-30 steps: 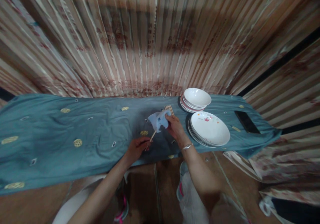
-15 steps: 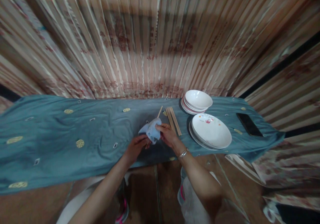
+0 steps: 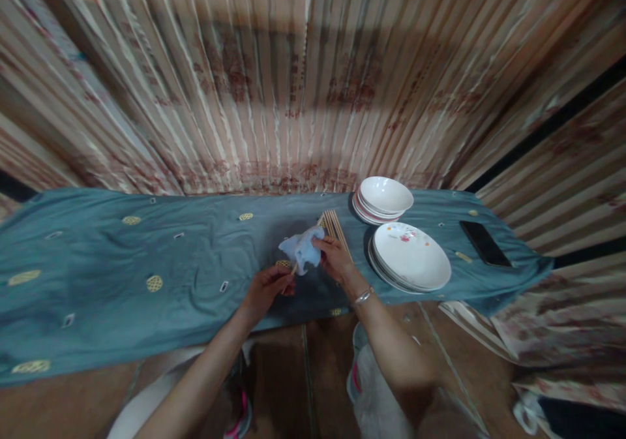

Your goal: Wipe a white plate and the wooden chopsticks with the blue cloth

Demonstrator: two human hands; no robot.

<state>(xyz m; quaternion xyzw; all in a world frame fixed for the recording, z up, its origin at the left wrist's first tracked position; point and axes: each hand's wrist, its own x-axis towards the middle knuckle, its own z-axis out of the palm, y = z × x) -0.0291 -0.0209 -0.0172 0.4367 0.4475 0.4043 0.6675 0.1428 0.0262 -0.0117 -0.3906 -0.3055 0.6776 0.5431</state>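
Note:
My left hand (image 3: 268, 286) pinches the lower end of a wooden chopstick (image 3: 294, 269). A light blue cloth (image 3: 304, 248) is wrapped around the chopstick's middle, and its tip pokes out above the cloth. Closed on that cloth from the right is my right hand (image 3: 334, 256), with a silver bracelet at the wrist. Several more chopsticks (image 3: 337, 227) lie side by side on the table just beyond my right hand, which hides their lower ends.
To the right stand a stack of white bowls (image 3: 386, 194) and, nearer me, a stack of flowered white plates (image 3: 413, 259). A black phone (image 3: 484, 243) lies farther right. The table wears a teal cloth (image 3: 112, 250); a patterned curtain (image 3: 274, 87) hangs behind it.
My right hand has slid the cloth up and right along the chopstick, away from my left hand. More of the chopstick's lower part now shows between my hands.

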